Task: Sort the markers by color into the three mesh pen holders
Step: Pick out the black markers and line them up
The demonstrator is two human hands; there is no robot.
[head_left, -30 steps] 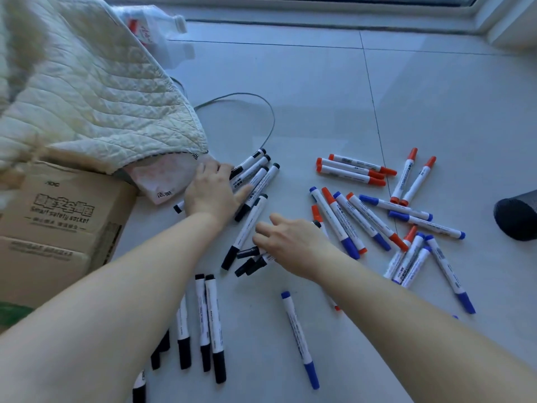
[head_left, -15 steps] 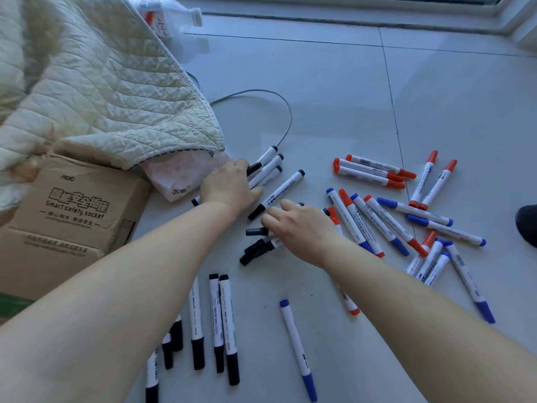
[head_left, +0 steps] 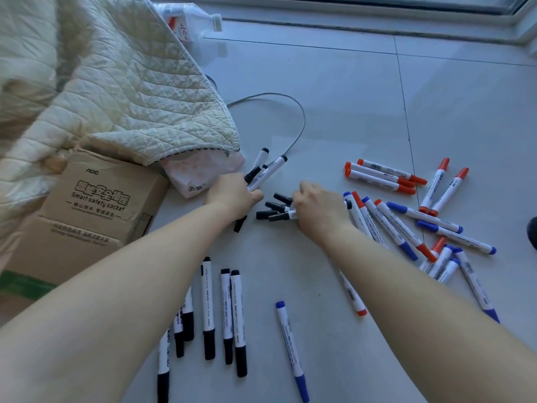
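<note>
Black markers now gathered in both hands | left hand (head_left: 234, 193) grasps a bunch (head_left: 263, 174), right hand (head_left: 319, 209) grasps another (head_left: 277, 209) (earlier they lay loose) | I see no holder yet, floor pile (head_left: 406, 225) waits.

Two hands (head_left: 232, 193), one box (head_left: 87, 210), perhaps thirty-odd markers (head_left: 377, 178)

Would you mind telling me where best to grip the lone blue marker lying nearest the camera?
Pinch the blue marker across its white barrel, midway, coming straight down from above: it lies flat on the floor, apart from others, leaving both long sides free.
</note>
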